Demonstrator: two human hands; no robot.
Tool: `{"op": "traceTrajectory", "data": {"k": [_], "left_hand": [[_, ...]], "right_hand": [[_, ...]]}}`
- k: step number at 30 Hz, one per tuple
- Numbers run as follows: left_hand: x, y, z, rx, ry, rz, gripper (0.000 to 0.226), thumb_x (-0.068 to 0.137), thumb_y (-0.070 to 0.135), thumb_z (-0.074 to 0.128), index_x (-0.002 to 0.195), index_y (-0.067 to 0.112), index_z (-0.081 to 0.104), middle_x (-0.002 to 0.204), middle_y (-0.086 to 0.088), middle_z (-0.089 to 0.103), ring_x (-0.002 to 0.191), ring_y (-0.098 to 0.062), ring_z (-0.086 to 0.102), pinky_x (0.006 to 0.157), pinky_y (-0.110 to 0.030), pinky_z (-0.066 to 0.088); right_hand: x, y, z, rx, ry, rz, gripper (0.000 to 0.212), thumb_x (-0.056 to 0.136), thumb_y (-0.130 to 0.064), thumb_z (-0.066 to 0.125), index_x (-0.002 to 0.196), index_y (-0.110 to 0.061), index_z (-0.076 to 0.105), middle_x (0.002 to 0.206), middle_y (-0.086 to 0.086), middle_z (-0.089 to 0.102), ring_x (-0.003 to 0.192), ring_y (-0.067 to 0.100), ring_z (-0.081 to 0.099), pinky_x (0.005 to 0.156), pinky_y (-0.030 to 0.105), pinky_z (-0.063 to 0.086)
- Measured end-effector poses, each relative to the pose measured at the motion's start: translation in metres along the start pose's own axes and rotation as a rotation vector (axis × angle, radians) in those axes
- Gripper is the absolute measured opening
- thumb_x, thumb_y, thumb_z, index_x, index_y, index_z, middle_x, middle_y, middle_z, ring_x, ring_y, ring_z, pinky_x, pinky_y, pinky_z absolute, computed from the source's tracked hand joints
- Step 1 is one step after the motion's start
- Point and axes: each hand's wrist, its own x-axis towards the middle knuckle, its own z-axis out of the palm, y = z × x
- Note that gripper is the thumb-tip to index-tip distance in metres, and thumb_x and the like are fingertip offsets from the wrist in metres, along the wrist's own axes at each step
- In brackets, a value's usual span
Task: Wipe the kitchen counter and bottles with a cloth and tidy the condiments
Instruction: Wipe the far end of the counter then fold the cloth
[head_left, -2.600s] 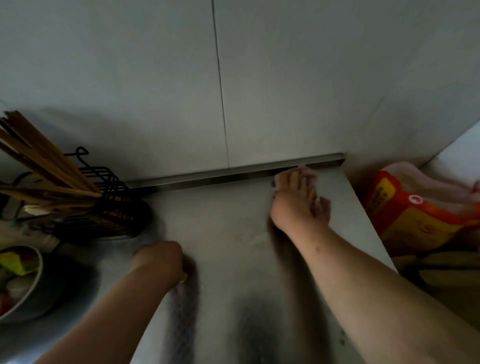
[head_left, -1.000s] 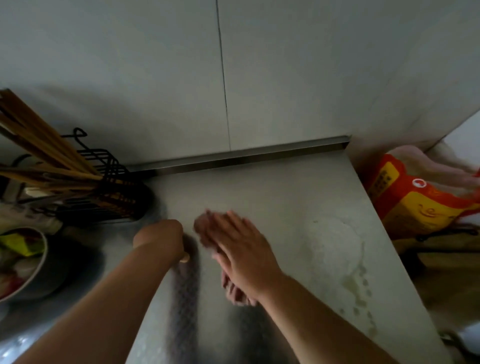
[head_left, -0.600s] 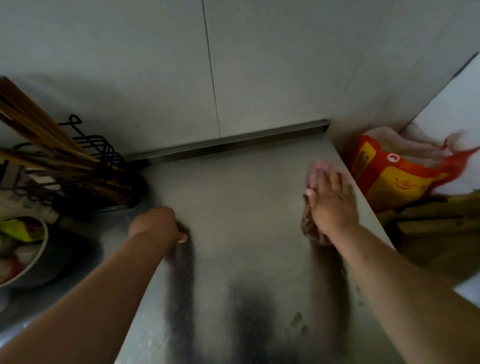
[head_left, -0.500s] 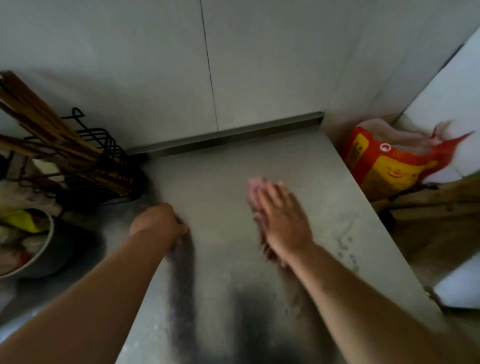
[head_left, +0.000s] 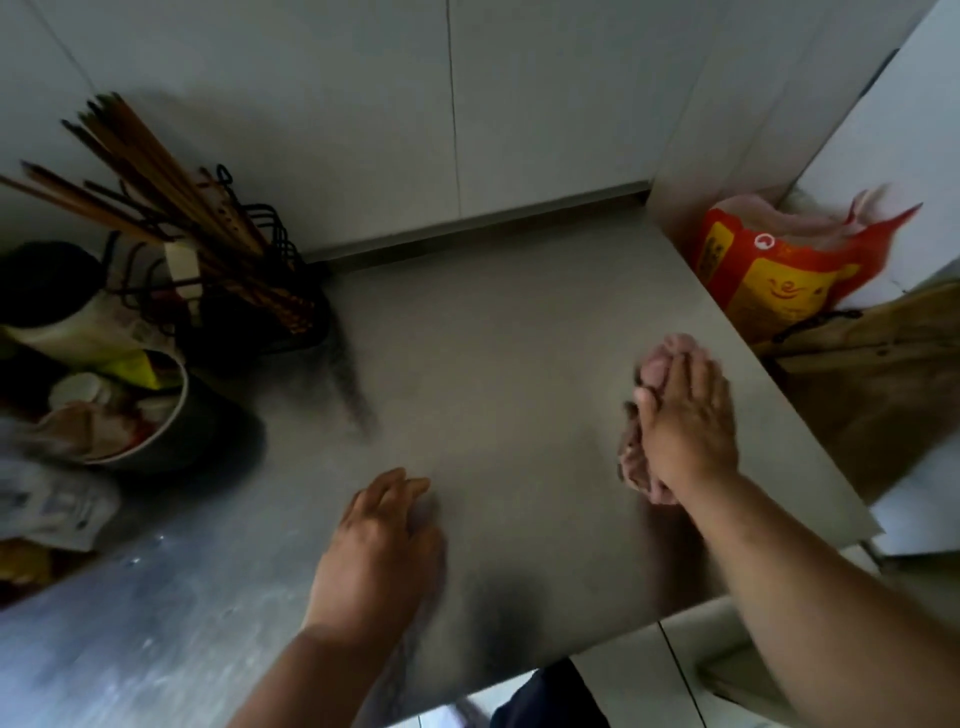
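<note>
My right hand (head_left: 685, 423) lies flat on a pink cloth (head_left: 655, 364) near the right edge of the steel counter (head_left: 498, 322); the cloth shows beyond my fingertips and beside my thumb. My left hand (head_left: 376, 551) rests palm down on the counter nearer the front edge, fingers slightly spread, with nothing in it. No bottles show clearly; a white container with a black lid (head_left: 57, 306) stands at the far left.
A black wire rack of chopsticks (head_left: 171, 208) stands at the back left. Beside it a bowl (head_left: 150, 426) holds packets, with a crumpled packet (head_left: 47, 504) in front. Past the right edge lie an orange-red bag (head_left: 769, 280) and a wooden board (head_left: 883, 374).
My right hand has slid the cloth from mid-counter to the right edge. My left hand has opened from a fist and moved nearer the front. The view has pulled back.
</note>
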Motion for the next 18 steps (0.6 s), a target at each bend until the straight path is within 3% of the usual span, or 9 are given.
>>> {"op": "traceTrajectory", "data": {"k": [3, 6, 8, 12, 16, 18], "left_hand": [[-0.002, 0.004, -0.008, -0.035, -0.009, -0.01, 0.039, 0.077, 0.029, 0.064, 0.115, 0.017, 0.068, 0.128, -0.007, 0.061, 0.121, -0.025, 0.055, 0.101, -0.029, 0.04], [-0.001, 0.012, -0.017, -0.023, -0.019, 0.009, 0.04, 0.082, 0.028, 0.069, 0.121, 0.02, 0.064, 0.134, -0.005, 0.057, 0.127, -0.024, 0.05, 0.102, -0.03, 0.038], [0.0, 0.014, -0.022, -0.027, -0.008, 0.022, 0.04, 0.084, 0.032, 0.066, 0.122, 0.022, 0.063, 0.135, -0.003, 0.056, 0.128, -0.023, 0.048, 0.102, -0.031, 0.038], [0.002, 0.007, -0.024, -0.02, -0.027, -0.031, 0.042, 0.084, 0.023, 0.067, 0.125, 0.021, 0.061, 0.138, -0.003, 0.053, 0.129, -0.021, 0.047, 0.105, -0.028, 0.036], [-0.004, 0.003, -0.021, -0.03, -0.023, -0.079, 0.038, 0.085, 0.024, 0.065, 0.122, 0.023, 0.062, 0.134, 0.001, 0.056, 0.126, -0.019, 0.049, 0.1, -0.026, 0.038], [-0.009, 0.001, -0.021, -0.038, -0.017, -0.105, 0.037, 0.084, 0.024, 0.066, 0.121, 0.024, 0.063, 0.131, 0.004, 0.058, 0.124, -0.017, 0.05, 0.097, -0.025, 0.039]], "right_hand": [[-0.041, -0.068, 0.028, 0.012, -0.021, -0.333, 0.059, 0.094, -0.036, 0.053, 0.146, -0.011, 0.039, 0.152, 0.016, 0.038, 0.138, 0.035, 0.039, 0.117, 0.043, 0.026], [-0.109, -0.097, 0.034, 0.121, -0.135, -0.678, 0.049, 0.099, -0.042, 0.037, 0.141, -0.017, 0.047, 0.152, 0.006, 0.042, 0.141, 0.025, 0.037, 0.118, 0.039, 0.024], [-0.133, -0.078, 0.028, 0.137, -0.176, -0.756, 0.048, 0.102, -0.045, 0.031, 0.14, -0.022, 0.049, 0.153, 0.0, 0.041, 0.142, 0.019, 0.035, 0.118, 0.036, 0.022], [-0.103, 0.006, 0.019, -0.036, -0.051, -0.424, 0.052, 0.103, -0.04, 0.019, 0.14, -0.021, 0.05, 0.151, 0.008, 0.042, 0.139, 0.033, 0.038, 0.114, 0.044, 0.028], [-0.024, 0.06, -0.008, -0.029, -0.015, 0.093, 0.061, 0.102, -0.039, 0.024, 0.155, -0.015, 0.009, 0.163, 0.014, 0.001, 0.15, 0.032, 0.001, 0.12, 0.042, 0.006], [0.015, 0.06, -0.008, 0.004, -0.025, 0.194, 0.064, 0.102, -0.04, 0.027, 0.155, -0.011, 0.004, 0.163, 0.015, -0.003, 0.15, 0.031, -0.003, 0.121, 0.042, 0.003]]}}
